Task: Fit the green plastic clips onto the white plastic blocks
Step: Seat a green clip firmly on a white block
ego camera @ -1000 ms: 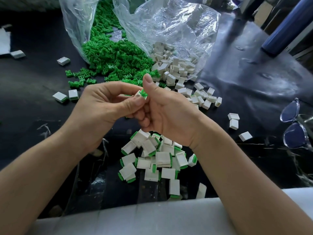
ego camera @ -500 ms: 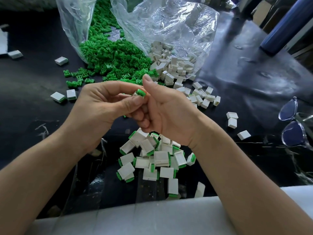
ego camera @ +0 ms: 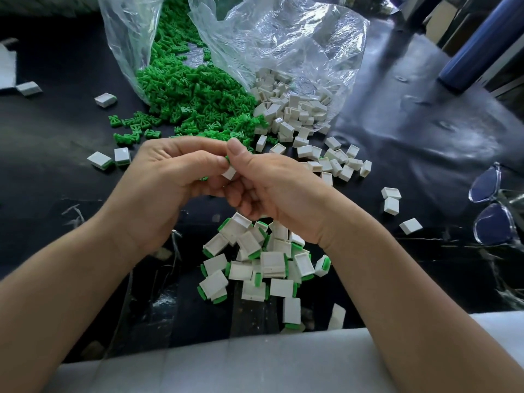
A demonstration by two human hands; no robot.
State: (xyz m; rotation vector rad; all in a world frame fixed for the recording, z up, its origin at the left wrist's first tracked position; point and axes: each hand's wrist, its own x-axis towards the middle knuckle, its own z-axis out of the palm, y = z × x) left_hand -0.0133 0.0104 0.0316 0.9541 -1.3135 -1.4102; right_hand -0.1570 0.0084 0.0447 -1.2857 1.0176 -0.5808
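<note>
My left hand [ego camera: 170,180] and my right hand [ego camera: 269,188] meet above the black table, thumbs together. Between them they pinch a small white block [ego camera: 229,173] with a green clip [ego camera: 226,158] showing at its top; most of the piece is hidden by my fingers. Another bit of green [ego camera: 203,179] peeks from under my left fingers. Below my hands lies a pile of white blocks with green clips fitted [ego camera: 261,265]. Loose green clips [ego camera: 192,100] spill from a clear bag, and loose white blocks [ego camera: 295,114] spill from a second bag.
Clear plastic bags [ego camera: 283,43] lie open at the back. Stray white blocks [ego camera: 391,201] lie at the right, others at the left [ego camera: 107,159]. Glasses [ego camera: 493,211] lie at the right edge. A blue cylinder [ego camera: 482,43] stands at the back right. White foam padding [ego camera: 226,364] runs along the front edge.
My hands stayed joined in the same place. The piece between my thumbs turned: the green clip showed on top before, now the white block body hangs below my thumbs.
</note>
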